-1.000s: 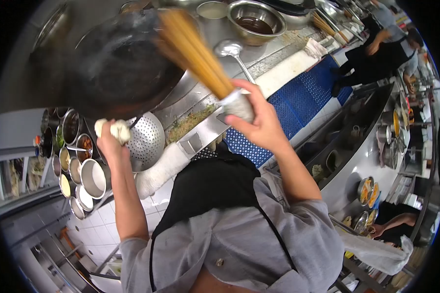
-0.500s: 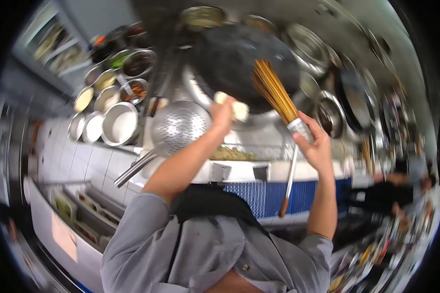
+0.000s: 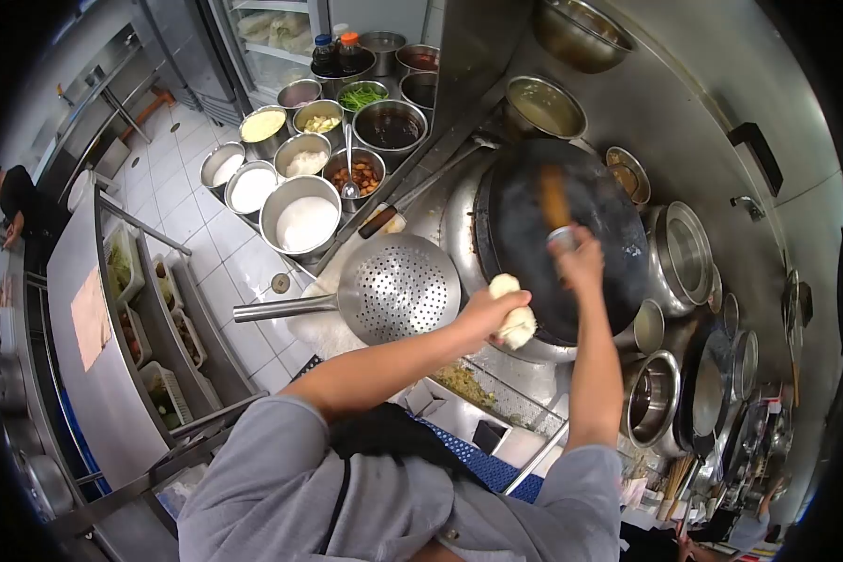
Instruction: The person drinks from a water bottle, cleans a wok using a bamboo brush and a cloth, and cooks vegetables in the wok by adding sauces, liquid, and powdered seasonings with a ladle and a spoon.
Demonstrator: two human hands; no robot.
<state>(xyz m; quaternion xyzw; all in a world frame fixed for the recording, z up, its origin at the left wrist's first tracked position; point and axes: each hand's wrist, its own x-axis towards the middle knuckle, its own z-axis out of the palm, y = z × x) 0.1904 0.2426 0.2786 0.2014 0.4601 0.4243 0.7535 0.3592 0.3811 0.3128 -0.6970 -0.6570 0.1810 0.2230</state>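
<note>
My left hand (image 3: 494, 312) is closed on a folded white cloth (image 3: 517, 318) at the near-left rim of a large black wok (image 3: 525, 225). The fingers of my right hand (image 3: 579, 258) wrap the bound end of a bamboo brush (image 3: 554, 195), whose bristles are blurred and lie over the inside of the wok. A perforated steel strainer (image 3: 398, 288) rests left of the wok, its handle pointing left.
Metal pots of seasonings (image 3: 300, 214) stand at the upper left, one with a spoon. Steel bowls (image 3: 651, 397) and a second wok (image 3: 707, 393) are at the right. A metal ladle handle (image 3: 538, 457) lies near my right forearm. People's parts show at both edges.
The view has turned toward the seasoning pots. My right hand has brought the brush from above the counter edge down into the wok. My left hand still holds the cloth at the rim.
</note>
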